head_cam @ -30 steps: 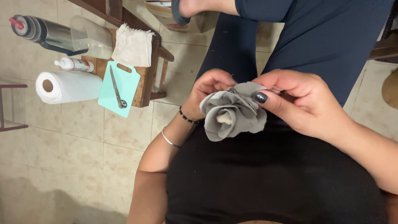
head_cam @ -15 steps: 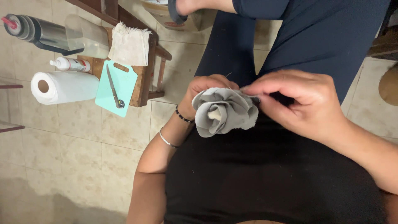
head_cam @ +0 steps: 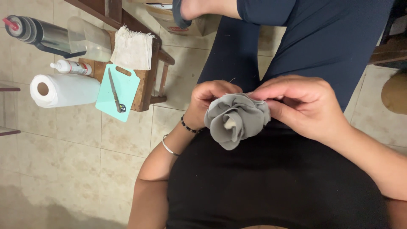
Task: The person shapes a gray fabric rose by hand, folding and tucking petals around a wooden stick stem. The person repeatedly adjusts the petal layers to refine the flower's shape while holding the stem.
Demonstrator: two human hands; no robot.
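Observation:
A grey fabric flower [head_cam: 235,118], rolled into petal-like folds around a pale core, is held over my lap. My left hand [head_cam: 207,99] grips it from the left and behind, fingers curled around its base. My right hand [head_cam: 303,106] pinches the flower's upper right edge between thumb and fingertips. Two bracelets, one beaded and dark, one thin and silver, sit on my left wrist [head_cam: 180,135]. I wear a black top and dark blue trousers.
A small wooden stool [head_cam: 148,80] at the upper left carries a folded white cloth [head_cam: 132,48], a clear container, a small white bottle and a mint cutting board [head_cam: 118,92] with a knife. A paper towel roll [head_cam: 63,90] and a metal flask [head_cam: 36,34] lie beside it on the tiled floor.
My right hand has moved from the flower's right side over to its top edge and closed into a pinch. The flower has tilted slightly and its folds look tighter.

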